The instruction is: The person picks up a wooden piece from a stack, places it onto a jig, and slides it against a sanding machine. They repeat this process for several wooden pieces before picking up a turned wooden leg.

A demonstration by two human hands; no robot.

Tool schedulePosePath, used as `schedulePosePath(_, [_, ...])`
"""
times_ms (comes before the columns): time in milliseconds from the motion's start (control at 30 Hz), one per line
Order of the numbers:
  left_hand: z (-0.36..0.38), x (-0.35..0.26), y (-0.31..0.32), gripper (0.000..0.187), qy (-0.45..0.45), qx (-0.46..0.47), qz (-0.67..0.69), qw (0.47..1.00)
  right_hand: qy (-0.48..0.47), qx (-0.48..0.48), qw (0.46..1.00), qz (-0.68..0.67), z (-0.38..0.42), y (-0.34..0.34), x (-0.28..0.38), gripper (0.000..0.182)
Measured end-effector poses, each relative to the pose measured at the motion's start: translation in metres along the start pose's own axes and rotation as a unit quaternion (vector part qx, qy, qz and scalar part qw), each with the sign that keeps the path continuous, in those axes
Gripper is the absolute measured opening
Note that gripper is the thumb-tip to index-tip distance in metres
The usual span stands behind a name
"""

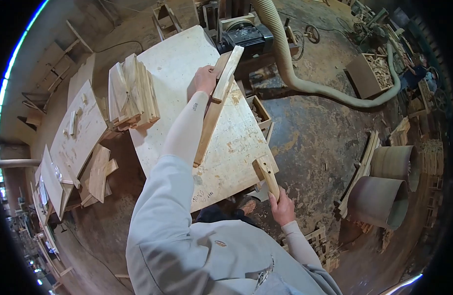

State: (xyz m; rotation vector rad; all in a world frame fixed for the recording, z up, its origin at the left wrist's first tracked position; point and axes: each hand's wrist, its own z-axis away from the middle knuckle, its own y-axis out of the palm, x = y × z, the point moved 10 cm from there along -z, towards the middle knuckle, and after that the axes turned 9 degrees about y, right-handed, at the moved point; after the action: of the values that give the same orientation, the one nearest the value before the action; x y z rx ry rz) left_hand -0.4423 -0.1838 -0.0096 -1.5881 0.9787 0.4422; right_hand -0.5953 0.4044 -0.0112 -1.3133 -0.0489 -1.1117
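The left hand (205, 79) and right hand (283, 206) were well apart, each on its own wood.
The left rested against a pale strip (230, 73) lying over a longer brown board (210, 125), probably to steady it; whether its fingers wrapped the strip could not be told. The right was clamped on a wooden handle (271, 183) at the near corner of the counter (172, 69), seemingly held low to leave its holed end free. Stacked boards (134, 91) stood at the left edge, likely for easy reach. Writing marked the scuffed surface; beyond, a ribbed hose (283, 66) crossed the stained floor (315, 132).
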Motion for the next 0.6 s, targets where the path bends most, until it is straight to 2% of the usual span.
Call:
schedulePosePath(233, [-0.025, 0.002, -0.007, 0.031, -0.026, -0.007, -0.010, 1.000, -0.008, -0.002, 1.000, -0.021, -0.021, 0.009, 0.010, 0.041])
schedulePosePath(600, [-0.089, 0.017, -0.023, 0.027, 0.005, -0.030, -0.014, 0.999, 0.000, -0.014, 1.000, -0.014, -0.070, 0.017, 0.064, 0.041])
